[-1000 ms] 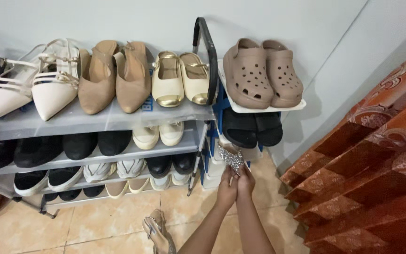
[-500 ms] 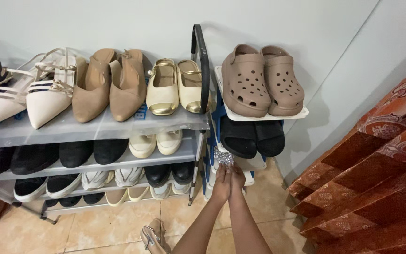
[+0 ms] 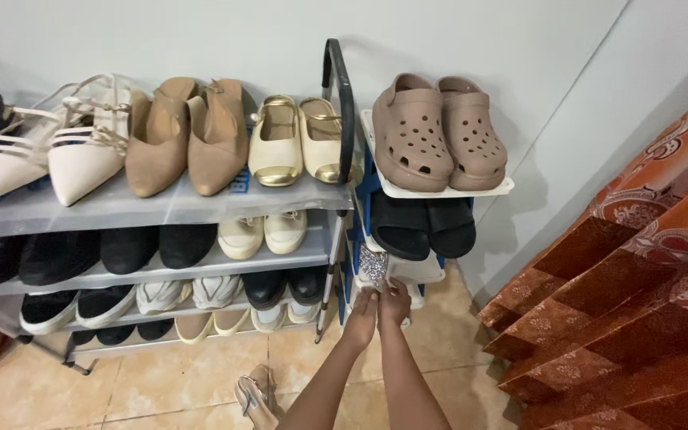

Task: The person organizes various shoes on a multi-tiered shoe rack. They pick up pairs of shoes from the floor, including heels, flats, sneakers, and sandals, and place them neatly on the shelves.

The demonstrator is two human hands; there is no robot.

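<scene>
My left hand and my right hand are pressed side by side, both gripping the rear end of a glittery silver sandal. The sandal's sparkling front lies partly inside a lower tier of the narrow white and blue shoe rack, under a pair of black slides. Taupe clogs stand on the top tier of that rack. A second silver sandal lies on the tiled floor, left of my forearms.
A wide grey shoe rack at left holds white pointed slingbacks, tan mules, cream and gold flats, plus black and white shoes on its lower shelves. A patterned orange curtain hangs at right. White wall behind.
Both hands have pushed the glittery sandal forward and deeper into the narrow rack's lower tier; less of it shows now. The camera view shifted slightly.
</scene>
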